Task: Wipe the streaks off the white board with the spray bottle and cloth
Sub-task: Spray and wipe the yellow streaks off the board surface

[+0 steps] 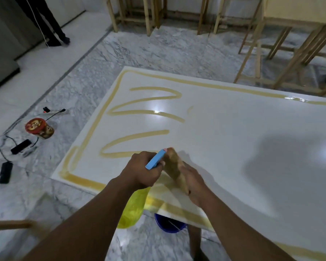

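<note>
The white board (224,132) lies flat, marked with yellowish-brown streaks (143,112) in zigzags at its left part and along its edges. My left hand (141,170) grips a spray bottle (134,208) with a yellow-green body and a blue nozzle head pointing toward the board. Just right of the nozzle, my right hand (193,183) holds a tan cloth (174,164) bunched up over the board's near edge. The bottle's neck is hidden by my fingers.
A blue bucket (167,226) sits on the marble floor under the board's near edge. A red-lidded jar (39,128), cables and black devices (20,146) lie on the floor to the left. Wooden frames (256,53) stand behind the board. A person's legs (51,25) are at far left.
</note>
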Demonstrator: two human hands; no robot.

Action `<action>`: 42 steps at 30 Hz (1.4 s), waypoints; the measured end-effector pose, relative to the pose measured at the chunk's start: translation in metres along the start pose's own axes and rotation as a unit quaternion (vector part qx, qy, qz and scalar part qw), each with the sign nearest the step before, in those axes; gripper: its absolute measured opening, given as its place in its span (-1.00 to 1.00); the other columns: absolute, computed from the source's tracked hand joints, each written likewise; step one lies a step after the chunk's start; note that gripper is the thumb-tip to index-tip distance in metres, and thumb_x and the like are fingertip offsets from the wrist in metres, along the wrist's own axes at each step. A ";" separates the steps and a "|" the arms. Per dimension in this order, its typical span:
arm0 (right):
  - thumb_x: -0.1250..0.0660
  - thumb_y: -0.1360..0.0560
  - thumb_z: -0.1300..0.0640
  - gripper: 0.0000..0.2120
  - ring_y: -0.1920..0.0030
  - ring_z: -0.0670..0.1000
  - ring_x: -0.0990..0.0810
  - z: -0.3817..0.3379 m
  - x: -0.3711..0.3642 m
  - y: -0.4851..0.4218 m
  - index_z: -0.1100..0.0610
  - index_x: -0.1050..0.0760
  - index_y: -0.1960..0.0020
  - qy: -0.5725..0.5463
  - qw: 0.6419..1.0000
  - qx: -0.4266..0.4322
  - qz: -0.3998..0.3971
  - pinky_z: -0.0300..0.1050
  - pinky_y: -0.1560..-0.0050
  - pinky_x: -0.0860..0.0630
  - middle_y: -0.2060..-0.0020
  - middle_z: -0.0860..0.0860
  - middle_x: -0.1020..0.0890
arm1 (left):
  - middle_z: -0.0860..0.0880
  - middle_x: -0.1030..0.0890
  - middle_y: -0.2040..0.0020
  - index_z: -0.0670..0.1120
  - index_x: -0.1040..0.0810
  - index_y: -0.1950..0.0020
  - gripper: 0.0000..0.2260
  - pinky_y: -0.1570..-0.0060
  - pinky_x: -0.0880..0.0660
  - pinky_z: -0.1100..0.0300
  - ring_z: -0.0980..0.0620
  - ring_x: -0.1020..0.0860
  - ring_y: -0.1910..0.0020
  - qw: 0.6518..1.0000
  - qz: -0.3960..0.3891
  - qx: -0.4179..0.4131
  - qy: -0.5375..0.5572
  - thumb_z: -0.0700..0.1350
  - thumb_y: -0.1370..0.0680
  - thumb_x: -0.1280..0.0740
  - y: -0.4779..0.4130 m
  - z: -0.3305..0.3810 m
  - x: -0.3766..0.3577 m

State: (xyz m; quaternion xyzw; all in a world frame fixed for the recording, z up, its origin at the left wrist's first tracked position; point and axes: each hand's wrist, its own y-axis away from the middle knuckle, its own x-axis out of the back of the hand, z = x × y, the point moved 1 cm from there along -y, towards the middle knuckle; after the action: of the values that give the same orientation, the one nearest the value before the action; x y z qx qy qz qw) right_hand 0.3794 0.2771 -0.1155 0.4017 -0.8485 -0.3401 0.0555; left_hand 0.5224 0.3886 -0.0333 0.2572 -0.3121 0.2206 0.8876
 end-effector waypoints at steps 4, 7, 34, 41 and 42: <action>-0.22 -0.59 0.03 -0.55 -0.21 0.23 -0.57 -0.020 0.016 0.014 0.24 -0.51 -0.39 -0.282 0.955 -0.062 -0.069 0.16 -0.36 -0.39 -0.29 0.25 -0.59 | -0.11 -0.58 0.35 -0.14 -0.57 0.17 -0.77 0.18 -0.68 -0.13 -0.19 -0.68 0.31 0.999 -0.032 0.009 -0.018 -0.02 -0.59 -0.31 0.014 -0.002 0.008; -0.21 -0.58 0.00 -0.51 -0.23 0.23 -0.58 -0.042 0.025 0.016 0.23 -0.47 -0.42 -0.295 0.947 -0.075 -0.098 0.15 -0.37 -0.42 -0.33 0.24 -0.56 | -0.10 -0.63 0.29 -0.14 -0.59 0.13 -0.78 0.21 -0.70 0.02 -0.11 -0.71 0.35 0.998 -0.062 0.012 -0.014 -0.02 -0.60 -0.31 0.014 0.011 0.007; -0.14 -0.54 0.19 -0.53 -0.45 0.36 -0.32 -0.131 0.089 -0.253 0.16 -0.40 -0.45 0.671 0.697 0.236 0.090 0.38 -0.37 -0.28 -0.46 0.24 -0.39 | -0.22 -0.65 0.22 -0.19 -0.53 0.16 -0.68 0.19 -0.66 -0.17 -0.21 -0.64 0.28 0.989 0.074 0.126 0.018 0.06 -0.58 -0.32 -0.046 0.001 0.013; -0.02 -0.43 0.05 -0.37 -0.53 0.29 -0.27 -0.012 0.032 -0.134 0.06 -0.42 -0.48 0.651 0.718 0.238 0.064 0.38 -0.39 -0.25 -0.50 0.14 -0.41 | -0.24 -0.66 0.20 -0.22 -0.55 0.12 -0.66 0.14 -0.65 -0.16 -0.24 -0.66 0.27 0.986 0.090 0.142 0.020 0.06 -0.60 -0.32 -0.001 -0.021 0.024; 0.01 -0.44 0.04 -0.36 -0.54 0.27 -0.26 0.006 0.021 -0.113 0.05 -0.41 -0.48 0.645 0.724 0.235 0.059 0.37 -0.41 -0.23 -0.51 0.12 -0.39 | -0.23 -0.66 0.22 -0.21 -0.55 0.12 -0.66 0.12 -0.65 -0.16 -0.23 -0.66 0.27 0.987 0.088 0.135 0.017 0.07 -0.60 -0.31 0.011 -0.025 0.026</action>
State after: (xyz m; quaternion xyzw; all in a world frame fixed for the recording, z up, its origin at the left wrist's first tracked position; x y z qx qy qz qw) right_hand 0.4364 0.2148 -0.1939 0.4735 -0.6824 0.2157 0.5135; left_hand 0.5460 0.4178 -0.0288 0.3426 -0.2861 0.3426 0.8267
